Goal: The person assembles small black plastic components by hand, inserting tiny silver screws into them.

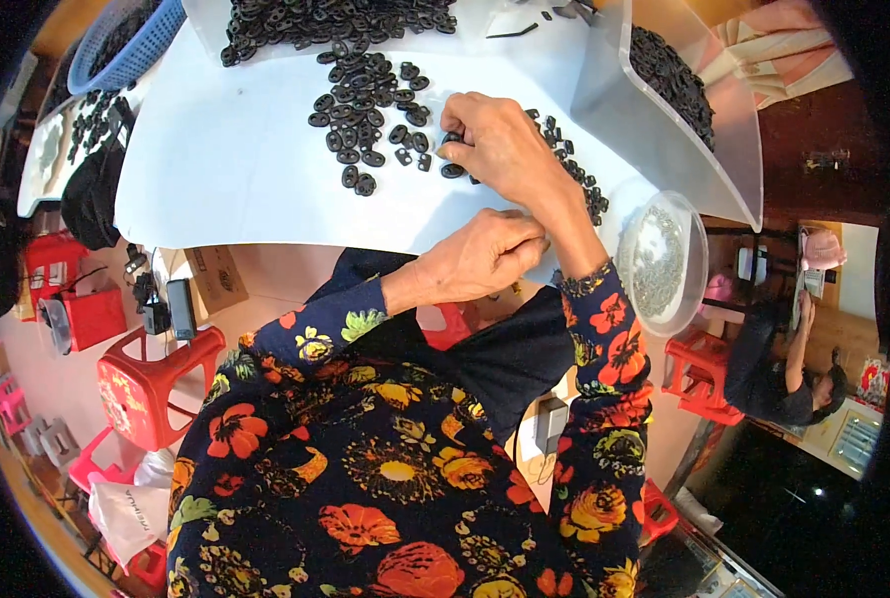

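Over the white table [235, 149], my right hand [505, 149] is bent down with thumb and forefinger pinched at a small black oval plastic part [451, 138]. Another black oval part [452, 170] lies just below those fingertips. My left hand [480, 257] is at the table's near edge, under my right wrist, its fingers curled closed; anything inside them is hidden. Left of my right hand, black oval two-hole parts [355, 110] spread down from a big heap [335, 18]. To its right, smaller squarish black parts [589, 189] trail toward the near edge.
A clear round tub [664, 264] with tiny shiny pieces stands at the table's right edge. Behind it is a translucent bin [654, 130] of black parts. A blue basket [131, 50] is at far left. Red stools [161, 384] stand on the floor; another person [779, 369] is at right.
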